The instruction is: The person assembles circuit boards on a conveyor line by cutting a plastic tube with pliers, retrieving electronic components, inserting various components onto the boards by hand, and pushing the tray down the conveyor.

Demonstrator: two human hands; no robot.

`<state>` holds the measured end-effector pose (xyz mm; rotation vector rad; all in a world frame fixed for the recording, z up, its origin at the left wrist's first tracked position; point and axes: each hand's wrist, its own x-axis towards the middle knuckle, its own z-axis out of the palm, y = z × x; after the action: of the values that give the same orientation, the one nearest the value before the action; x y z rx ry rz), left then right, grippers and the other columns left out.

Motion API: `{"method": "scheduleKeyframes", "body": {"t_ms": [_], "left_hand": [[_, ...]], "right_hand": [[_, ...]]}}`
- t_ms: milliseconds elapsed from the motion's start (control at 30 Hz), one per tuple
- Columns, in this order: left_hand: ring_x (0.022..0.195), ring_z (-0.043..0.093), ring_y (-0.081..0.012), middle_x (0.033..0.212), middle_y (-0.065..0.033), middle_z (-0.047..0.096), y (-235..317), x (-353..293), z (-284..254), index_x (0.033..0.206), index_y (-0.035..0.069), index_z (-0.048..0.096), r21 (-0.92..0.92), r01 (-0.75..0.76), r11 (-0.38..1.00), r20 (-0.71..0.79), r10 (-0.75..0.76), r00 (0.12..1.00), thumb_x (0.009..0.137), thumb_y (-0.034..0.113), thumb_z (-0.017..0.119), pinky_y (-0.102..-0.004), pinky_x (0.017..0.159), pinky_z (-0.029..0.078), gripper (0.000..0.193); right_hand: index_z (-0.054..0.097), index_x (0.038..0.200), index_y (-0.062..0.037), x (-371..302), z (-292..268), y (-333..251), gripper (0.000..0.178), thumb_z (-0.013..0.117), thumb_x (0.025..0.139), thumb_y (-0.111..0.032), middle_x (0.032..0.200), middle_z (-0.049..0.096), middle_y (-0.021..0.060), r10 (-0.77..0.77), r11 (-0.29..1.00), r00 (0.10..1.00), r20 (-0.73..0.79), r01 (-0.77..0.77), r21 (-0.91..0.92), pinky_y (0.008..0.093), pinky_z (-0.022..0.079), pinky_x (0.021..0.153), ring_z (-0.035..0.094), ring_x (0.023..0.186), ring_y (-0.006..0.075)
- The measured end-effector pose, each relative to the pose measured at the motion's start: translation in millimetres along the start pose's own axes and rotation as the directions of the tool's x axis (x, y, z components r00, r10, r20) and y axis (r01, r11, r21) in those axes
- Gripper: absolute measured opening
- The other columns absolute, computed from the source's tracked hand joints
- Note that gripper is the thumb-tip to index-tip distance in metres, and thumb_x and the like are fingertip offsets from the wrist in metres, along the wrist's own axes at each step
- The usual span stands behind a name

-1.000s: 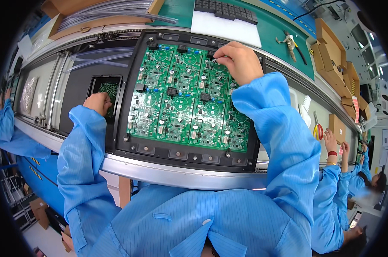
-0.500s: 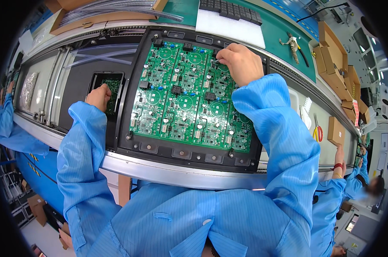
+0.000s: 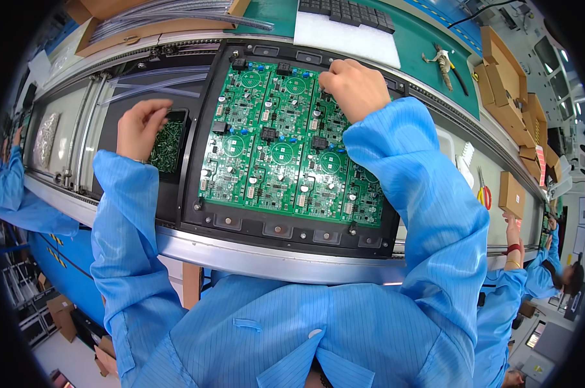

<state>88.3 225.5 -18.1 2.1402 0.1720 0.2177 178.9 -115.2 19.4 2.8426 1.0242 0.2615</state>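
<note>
A panel of green circuit boards [image 3: 283,169] lies in a black frame [image 3: 254,231] in front of me. Small black blocks [image 3: 268,134] and blue discs stand on the boards. My right hand [image 3: 354,87] is over the panel's upper right part, fingers pinched and pointing down; whatever is between them is hidden. To the left, my left hand [image 3: 139,129] is above the edge of a black bin [image 3: 184,139] holding many small green parts [image 3: 168,143]. Its fingers are curled with thumb and forefinger close together; I cannot make out what they hold.
Clear plastic tubes [image 3: 153,86] lie behind the bin. Black blocks [image 3: 347,14] sit on white foam [image 3: 344,44] at the back. Pliers [image 3: 459,79], red-and-yellow-handled scissors [image 3: 484,193] and cardboard boxes [image 3: 499,94] are to the right. A co-worker's hand [image 3: 513,229] touches a small box [image 3: 512,194].
My left hand has risen out of the bin, moving up and slightly left. My right hand has shifted a little to the left over the panel. The co-worker's small box has moved slightly.
</note>
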Motion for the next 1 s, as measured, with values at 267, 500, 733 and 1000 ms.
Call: {"method": "scheduleKeyframes", "body": {"t_ms": [267, 500, 733, 1000], "left_hand": [[0.058, 0.056, -0.0118, 0.071, -0.0034, 0.064, 83, 27, 61, 0.080, 0.003, 0.067, 0.012, -0.253, 0.967, 0.302, 0.238, 0.923, 0.076, 0.005, 0.065, -0.0234, 0.056, 0.047, 0.005], [0.065, 0.055, -0.0191, 0.077, -0.0024, 0.056, 80, 54, 108, 0.079, 0.009, 0.062, 0.346, -0.549, 0.761, 0.366, 0.429, 0.826, 0.076, 0.008, 0.063, -0.0301, 0.062, 0.046, 0.003], [0.067, 0.054, -0.0216, 0.079, -0.0017, 0.052, 85, 57, 123, 0.078, 0.011, 0.060, 0.471, -0.553, 0.688, 0.364, 0.419, 0.832, 0.078, 0.011, 0.061, -0.0330, 0.064, 0.046, 0.002], [0.069, 0.055, -0.0209, 0.080, -0.0012, 0.052, 88, 55, 125, 0.079, 0.012, 0.060, 0.516, -0.581, 0.629, 0.389, 0.433, 0.813, 0.080, 0.013, 0.060, -0.0329, 0.065, 0.047, 0.002]], "right_hand": [[0.058, 0.083, -0.0031, -47, 3, 65, 0.009, 0.065, 0.079, -0.008, 0.072, 0.060, 0.0042, 0.433, 0.724, 0.871, -0.233, -0.182, 0.666, 0.0245, 0.044, 0.057, 0.054, 0.062, 0.0130], [0.063, 0.083, -0.0006, -177, 64, 92, 0.013, 0.062, 0.074, -0.009, 0.069, 0.063, 0.0111, 0.378, 0.741, 0.844, 0.381, -0.523, 0.422, 0.0335, 0.045, 0.055, 0.057, 0.058, 0.0223], [0.063, 0.084, 0.0038, -193, 92, 76, 0.020, 0.064, 0.069, -0.009, 0.069, 0.062, 0.0175, 0.332, 0.772, 0.866, 0.373, -0.477, 0.420, 0.0381, 0.045, 0.055, 0.057, 0.057, 0.0273], [0.062, 0.083, 0.0033, -192, 91, 76, 0.020, 0.054, 0.064, 0.002, 0.064, 0.060, 0.0187, 0.358, 0.737, 0.857, 0.370, -0.503, 0.453, 0.0392, 0.043, 0.054, 0.053, 0.054, 0.0335]]}}
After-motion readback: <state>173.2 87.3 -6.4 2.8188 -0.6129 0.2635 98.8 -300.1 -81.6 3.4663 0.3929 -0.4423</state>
